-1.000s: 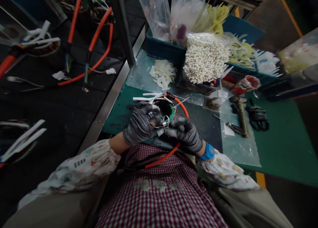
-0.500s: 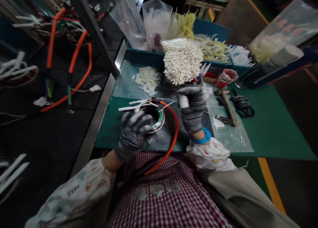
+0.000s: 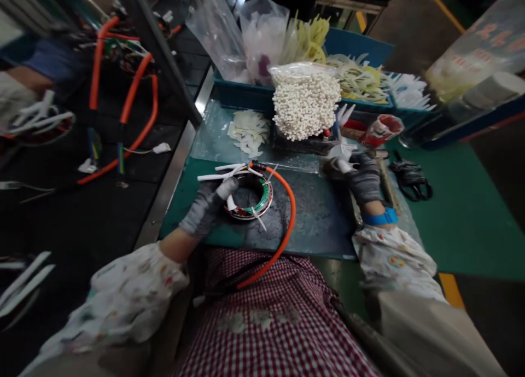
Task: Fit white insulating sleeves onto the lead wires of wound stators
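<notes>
A ring-shaped motor stator (image 3: 262, 202) lies on the dark mat, its windings tied with white cords and a green strip showing inside. White sleeved leads stick out on its left, and a thick orange cable (image 3: 292, 204) curves from its top down towards my lap. My left hand (image 3: 211, 199), in a grey glove, grips the ring's left side with the thumb over the rim. A tie end (image 3: 259, 219) sticks out at the front. Farther right, my gloved right hand (image 3: 361, 174) is low over the clear plastic beside a hammer (image 3: 389, 186); its fingers are blurred.
A bag of white sticks (image 3: 305, 103) stands behind the mat, before blue bins (image 3: 241, 97) of sleeves. Pale strips (image 3: 249, 131) lie left of it. Black-handled scissors (image 3: 410, 177) and a spray can (image 3: 459, 109) are right. A co-worker's hand (image 3: 53, 65) is among stators at left.
My right hand has moved right, from beside the stator to near the hammer. My left hand has shifted its hold to the ring's left rim. A co-worker's hand has appeared at upper left.
</notes>
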`<state>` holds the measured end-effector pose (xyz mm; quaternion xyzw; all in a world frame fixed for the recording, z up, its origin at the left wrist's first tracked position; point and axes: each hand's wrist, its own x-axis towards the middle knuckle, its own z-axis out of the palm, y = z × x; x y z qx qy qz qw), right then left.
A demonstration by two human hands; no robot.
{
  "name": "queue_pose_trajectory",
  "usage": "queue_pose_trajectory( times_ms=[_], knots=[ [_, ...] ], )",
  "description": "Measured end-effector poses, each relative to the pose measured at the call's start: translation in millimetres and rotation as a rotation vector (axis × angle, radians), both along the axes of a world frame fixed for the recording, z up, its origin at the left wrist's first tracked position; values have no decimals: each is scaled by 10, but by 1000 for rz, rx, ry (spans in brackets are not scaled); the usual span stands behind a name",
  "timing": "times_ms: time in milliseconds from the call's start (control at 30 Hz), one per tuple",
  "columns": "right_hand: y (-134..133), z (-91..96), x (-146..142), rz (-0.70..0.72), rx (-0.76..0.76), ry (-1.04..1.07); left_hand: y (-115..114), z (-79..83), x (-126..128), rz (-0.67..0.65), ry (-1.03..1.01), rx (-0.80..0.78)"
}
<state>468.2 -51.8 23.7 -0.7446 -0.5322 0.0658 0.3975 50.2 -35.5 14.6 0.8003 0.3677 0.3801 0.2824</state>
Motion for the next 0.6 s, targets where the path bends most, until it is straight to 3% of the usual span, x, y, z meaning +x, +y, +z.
queue_pose_trajectory(
  times_ms=[133, 233, 300, 400, 500, 600],
  knots=[
    [-398, 363, -466, 60, 111, 20, 176, 134, 181, 100, -147, -127],
    [-853, 488, -1085, 371, 81, 157, 254, 147, 143, 86, -111, -120],
    [-1106, 418, -1494, 554, -9, 317, 213, 158, 107, 79, -89, -113],
    [-1394, 181, -1851, 570, -8, 373, -21, 194, 81, 90, -50, -73],
    [-1634, 18, -1874, 571, -51, 403, -340, 232, 84, 55, -27, 110],
    [-1800, 43, -1775, 576, -108, 350, -574, 267, 89, -14, -51, 277]
  ],
)
